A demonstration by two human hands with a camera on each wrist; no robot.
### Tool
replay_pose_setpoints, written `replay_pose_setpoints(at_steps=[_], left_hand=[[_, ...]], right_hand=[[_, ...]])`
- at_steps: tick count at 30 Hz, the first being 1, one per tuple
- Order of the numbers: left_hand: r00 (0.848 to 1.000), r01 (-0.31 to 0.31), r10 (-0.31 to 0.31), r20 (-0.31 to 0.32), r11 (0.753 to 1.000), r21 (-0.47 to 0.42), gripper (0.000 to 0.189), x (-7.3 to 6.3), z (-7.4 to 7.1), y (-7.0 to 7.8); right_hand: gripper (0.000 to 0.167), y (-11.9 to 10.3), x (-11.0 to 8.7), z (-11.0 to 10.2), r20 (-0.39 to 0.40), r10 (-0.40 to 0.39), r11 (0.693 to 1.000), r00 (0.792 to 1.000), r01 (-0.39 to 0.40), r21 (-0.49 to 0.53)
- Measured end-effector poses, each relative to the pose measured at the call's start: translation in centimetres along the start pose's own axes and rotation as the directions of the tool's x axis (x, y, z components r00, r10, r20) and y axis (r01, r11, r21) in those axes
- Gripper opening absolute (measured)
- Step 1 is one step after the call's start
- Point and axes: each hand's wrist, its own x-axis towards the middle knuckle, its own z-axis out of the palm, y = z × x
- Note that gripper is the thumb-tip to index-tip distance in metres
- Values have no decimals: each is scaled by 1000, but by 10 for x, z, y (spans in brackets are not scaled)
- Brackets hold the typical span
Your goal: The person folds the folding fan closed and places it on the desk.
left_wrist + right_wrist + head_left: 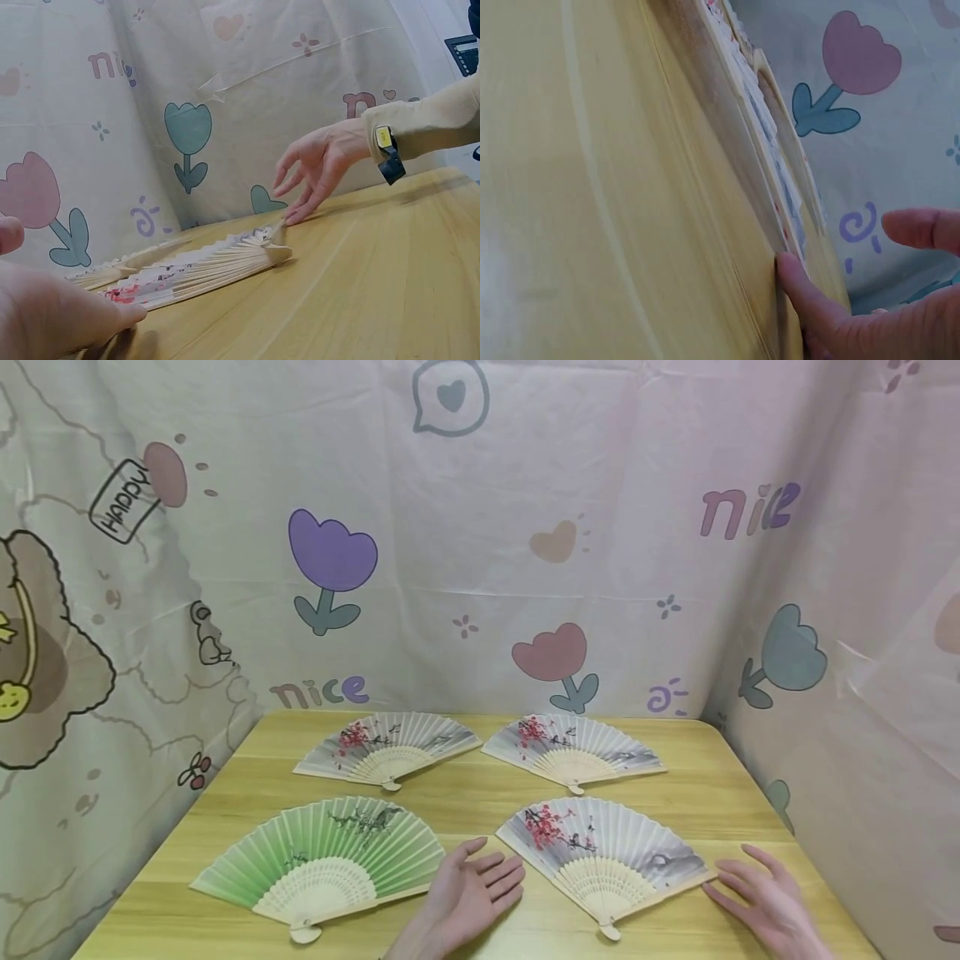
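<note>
Four spread folding fans lie on the table. The front right fan [600,852] is white and grey with red blossoms and pale ribs. Beside its left edge is my left hand [471,893], palm turned up and fingers extended; whether it touches the fan I cannot tell. My right hand [768,897] is at the fan's right end, its thumb [802,289] against the tip and the other fingers spread apart from it. The green fan [330,852], with dark branches, lies left of my left hand. In the left wrist view, the blossom fan [225,266] stretches between both hands.
Two more blossom fans, the back left fan [390,747] and the back right fan [573,747], lie behind, their ends nearly meeting. Printed cloth [465,552] hangs around the back and sides of the wooden table [465,810].
</note>
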Motion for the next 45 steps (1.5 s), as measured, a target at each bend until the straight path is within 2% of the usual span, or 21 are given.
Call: replay_pose_setpoints(at_steps=[6, 12, 17, 23, 29, 33, 38, 42, 45], left_hand=[[1000, -3, 3, 12, 1000, -8, 82, 2, 2, -1], [1000, -5, 5, 11, 1000, -6, 82, 4, 3, -3], [1000, 13, -13, 21, 1000, -6, 89, 2, 5, -4], [996, 64, -62, 66, 998, -27, 102, 1, 11, -2], [996, 72, -71, 51, 997, -17, 104, 4, 16, -4], [997, 68, -67, 43, 998, -16, 103, 6, 16, -6], [997, 68, -67, 41, 998, -13, 100, 8, 16, -8], [997, 66, -66, 44, 998, -11, 97, 8, 17, -9], [997, 64, -64, 41, 998, -4, 95, 8, 17, -9]], right_hand=[[100, -1, 0, 16, -37, -45, 999, 998, 44, -32], [103, 1, -2, 29, -31, -52, 993, 998, 48, -111], [105, 3, -6, 40, -8, -28, 998, 1000, 28, -56], [115, 8, -6, 58, -87, -82, 996, 993, 78, -49], [124, 11, -2, 70, -108, -137, 987, 985, 126, -103], [124, 10, 2, 73, -112, -155, 982, 982, 140, -128], [118, 10, 5, 70, -90, -136, 982, 987, 122, -146], [113, 13, 7, 67, -58, -111, 989, 992, 105, -102], [103, 15, 9, 66, -29, -108, 992, 994, 106, -67]])
